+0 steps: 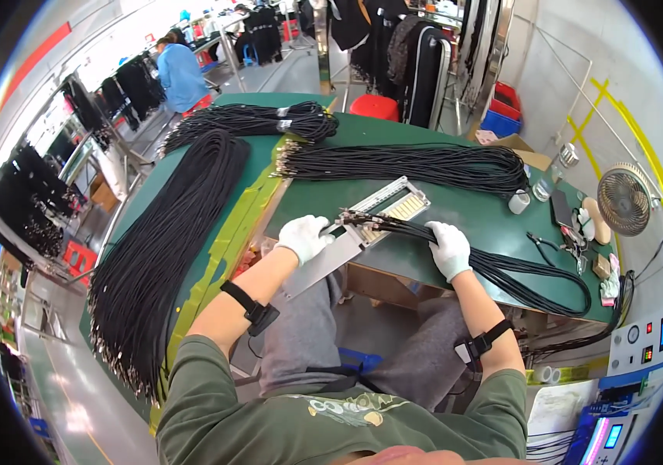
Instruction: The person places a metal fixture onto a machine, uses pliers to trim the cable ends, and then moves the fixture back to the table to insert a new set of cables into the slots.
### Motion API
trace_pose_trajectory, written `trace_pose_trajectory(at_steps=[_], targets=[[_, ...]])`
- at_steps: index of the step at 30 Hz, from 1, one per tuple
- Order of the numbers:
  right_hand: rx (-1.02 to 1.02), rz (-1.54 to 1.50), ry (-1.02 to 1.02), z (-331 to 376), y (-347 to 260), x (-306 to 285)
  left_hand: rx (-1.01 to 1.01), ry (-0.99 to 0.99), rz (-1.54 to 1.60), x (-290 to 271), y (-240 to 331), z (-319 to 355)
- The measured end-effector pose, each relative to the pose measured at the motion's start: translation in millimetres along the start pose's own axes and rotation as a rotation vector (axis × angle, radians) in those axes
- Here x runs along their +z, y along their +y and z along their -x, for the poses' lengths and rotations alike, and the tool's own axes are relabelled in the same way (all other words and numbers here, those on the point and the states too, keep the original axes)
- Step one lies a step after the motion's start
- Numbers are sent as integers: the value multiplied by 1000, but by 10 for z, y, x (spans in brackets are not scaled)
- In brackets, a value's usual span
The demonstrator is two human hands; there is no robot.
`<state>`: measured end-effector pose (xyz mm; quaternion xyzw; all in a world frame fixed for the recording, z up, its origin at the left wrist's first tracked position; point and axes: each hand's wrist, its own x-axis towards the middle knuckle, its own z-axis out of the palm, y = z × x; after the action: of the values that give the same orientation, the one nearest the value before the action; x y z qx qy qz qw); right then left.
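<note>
A bundle of black cables (502, 267) lay across the near edge of the green table (463, 213), its metal-tipped ends fanned out over a long metal plate (347, 244) that sloped from the table down toward the person's lap. The left hand (304, 236), in a white glove, rested on the plate just left of those cable ends, with its fingers curled loosely on the metal; whether it gripped anything could not be told. The right hand (449, 248), also gloved in white, was closed over the bundle a little way back from the tips, pressing the cables down against the table. The two hands were apart, with the cable ends between them. From the right hand the bundle ran off to the right and curved round in a loop near the table's far right corner.

Farther back on the table lay a second bundle (401, 164) stretched sideways, and beyond it a third bundle (258, 120). A thick sheaf of cables (165, 248) hung over the left side of the table. A small fan (623, 199) stood at the right.
</note>
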<state>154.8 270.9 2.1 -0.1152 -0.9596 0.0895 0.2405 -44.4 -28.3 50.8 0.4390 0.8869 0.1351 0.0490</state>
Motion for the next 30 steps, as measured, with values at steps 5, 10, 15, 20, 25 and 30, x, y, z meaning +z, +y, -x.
trace_pose_trajectory(at_steps=[5, 10, 15, 20, 25, 30], targets=[[31, -5, 61, 17, 61, -74, -97, -57, -33, 94, 116, -32], [44, 43, -93, -21, -103, -274, -137, -25, 57, 254, 376, 215], [3, -102, -118, -89, -64, -335, -143, -86, 194, 292, 416, 233], [150, -272, -429, -343, -56, -311, 36, 427, 306, 512, 101, -212], [300, -296, -356, -447, 156, -231, -25, 175, 562, 653, 204, -731], [48, -39, 109, -436, 81, -206, 345, 190, 989, 815, 224, -767]])
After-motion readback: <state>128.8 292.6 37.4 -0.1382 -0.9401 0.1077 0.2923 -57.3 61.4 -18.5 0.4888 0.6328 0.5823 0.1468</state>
